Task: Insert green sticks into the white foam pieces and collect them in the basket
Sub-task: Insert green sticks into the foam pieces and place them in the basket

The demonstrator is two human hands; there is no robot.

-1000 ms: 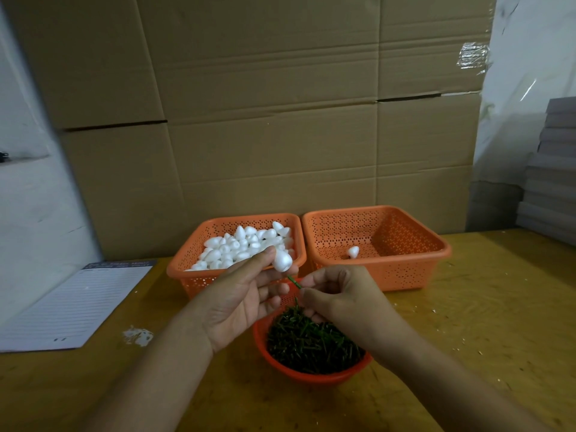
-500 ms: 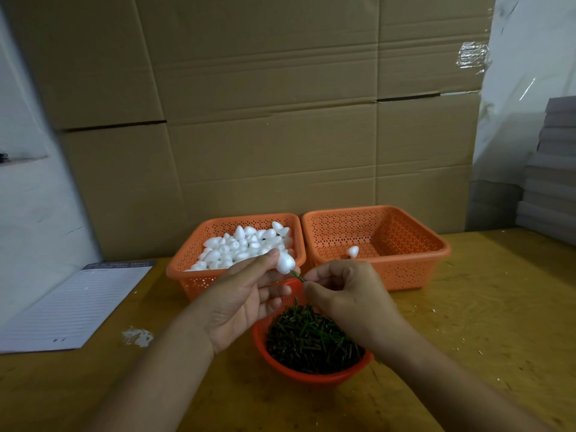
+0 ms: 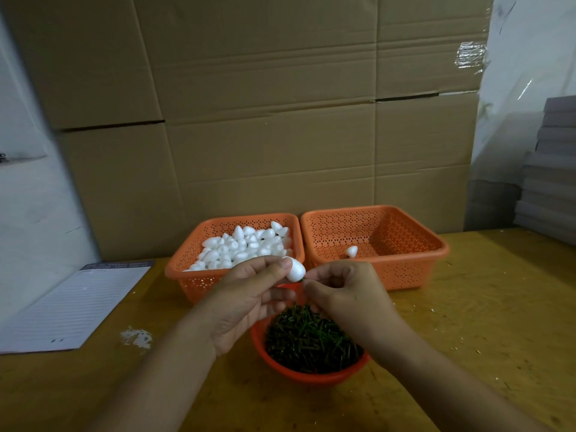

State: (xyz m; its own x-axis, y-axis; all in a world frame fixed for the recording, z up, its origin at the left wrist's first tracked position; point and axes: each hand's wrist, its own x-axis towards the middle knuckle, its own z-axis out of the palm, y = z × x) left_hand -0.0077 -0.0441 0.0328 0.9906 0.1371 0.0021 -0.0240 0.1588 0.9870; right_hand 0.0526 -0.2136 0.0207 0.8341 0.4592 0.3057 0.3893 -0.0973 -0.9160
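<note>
My left hand [image 3: 246, 300] pinches a white foam piece [image 3: 295, 269] above the red bowl [image 3: 314, 377] of green sticks [image 3: 311, 338]. My right hand [image 3: 346, 294] pinches a green stick [image 3: 301, 278] whose tip meets the foam; only a sliver of the stick shows. The left orange basket [image 3: 187, 275] holds several white foam pieces [image 3: 243, 243]. The right orange basket [image 3: 414, 266] holds one foam piece [image 3: 352, 251].
A lined paper pad [image 3: 74, 307] lies at the left on the wooden table [image 3: 467, 322]. White foam crumbs [image 3: 137, 336] sit near it. Stacked cardboard boxes [image 3: 265, 120] stand behind the baskets, and grey slabs [image 3: 548, 169] are piled at the right.
My right hand has pushed the green stick toward the foam piece; the visible length of stick has shrunk to a sliver. Both hands stay close together above the bowl.
</note>
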